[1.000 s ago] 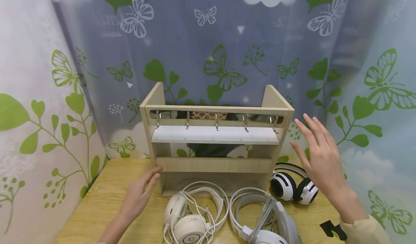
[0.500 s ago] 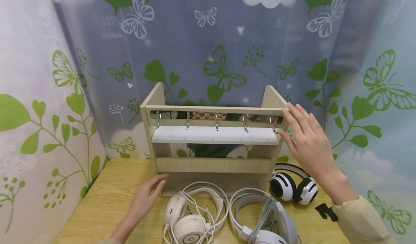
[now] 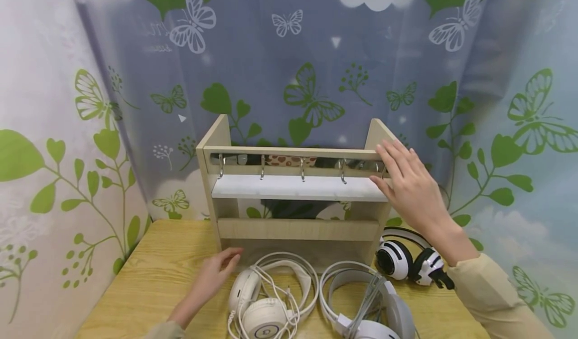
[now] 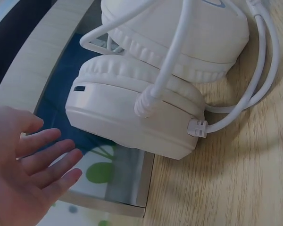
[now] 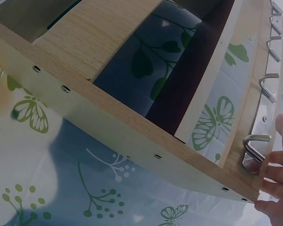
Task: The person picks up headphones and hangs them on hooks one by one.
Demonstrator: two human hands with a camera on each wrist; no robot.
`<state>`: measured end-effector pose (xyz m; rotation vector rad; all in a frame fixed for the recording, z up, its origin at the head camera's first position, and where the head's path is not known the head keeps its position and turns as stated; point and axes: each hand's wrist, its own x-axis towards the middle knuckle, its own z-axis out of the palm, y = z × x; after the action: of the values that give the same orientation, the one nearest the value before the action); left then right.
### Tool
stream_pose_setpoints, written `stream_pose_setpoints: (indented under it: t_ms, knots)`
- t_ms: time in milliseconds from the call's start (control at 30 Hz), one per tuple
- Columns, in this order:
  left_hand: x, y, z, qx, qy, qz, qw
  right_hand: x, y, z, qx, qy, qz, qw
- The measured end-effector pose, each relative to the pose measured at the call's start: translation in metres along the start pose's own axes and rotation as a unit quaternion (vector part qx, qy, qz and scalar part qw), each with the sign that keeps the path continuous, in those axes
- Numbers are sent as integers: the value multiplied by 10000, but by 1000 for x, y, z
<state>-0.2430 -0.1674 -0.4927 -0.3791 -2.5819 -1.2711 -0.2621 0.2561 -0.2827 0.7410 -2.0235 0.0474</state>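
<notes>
A pale wooden rack point(image 3: 298, 229) stands on the table, a metal strip with several hooks point(image 3: 303, 172) along its top front rail. My right hand point(image 3: 413, 191) lies at the rack's upper right corner, fingers extended and fingertips right at the rail's end, covering the rightmost hook in the head view. In the right wrist view, the right hand's fingers point(image 5: 276, 175) meet that corner beside the end hook. Low at the rack's left side, my left hand point(image 3: 209, 279) hovers with relaxed fingers, holding nothing. White headphones point(image 4: 127, 110) with a coiled cable lie just beyond its fingertips.
Grey-white headphones point(image 3: 398, 311) with a bundled cable lie at front centre-right. Black-and-white headphones point(image 3: 395, 260) rest right of the rack, a small black object point(image 3: 442, 280) overlapping them near my sleeve. A white shelf point(image 3: 298, 187) sits below the hooks. Printed curtains point(image 3: 316, 43) enclose the table point(image 3: 149, 274).
My right hand has moved left from beside the rack onto its upper right corner. The left hand has shifted slightly right and down. The rack and headphones have stayed in place.
</notes>
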Motion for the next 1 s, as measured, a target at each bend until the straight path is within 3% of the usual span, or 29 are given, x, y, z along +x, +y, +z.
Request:
stream_pose_setpoints:
  t_ms: [300, 533, 800, 1000]
  knots:
    - [12, -2, 8, -71, -340, -208, 9992, -2, 1, 1, 65, 16, -20, 10000]
    - [26, -8, 11, -91, -866, -200, 9960, -2, 2, 2, 145, 29, -51, 9999]
    - [38, -18, 15, -1101, -1741, -352, 9779, -3, 4, 6, 160, -31, -52, 9999]
    - [44, -22, 18, -1162, -2055, -618, 9698, -5, 4, 5, 130, -31, -23, 9999]
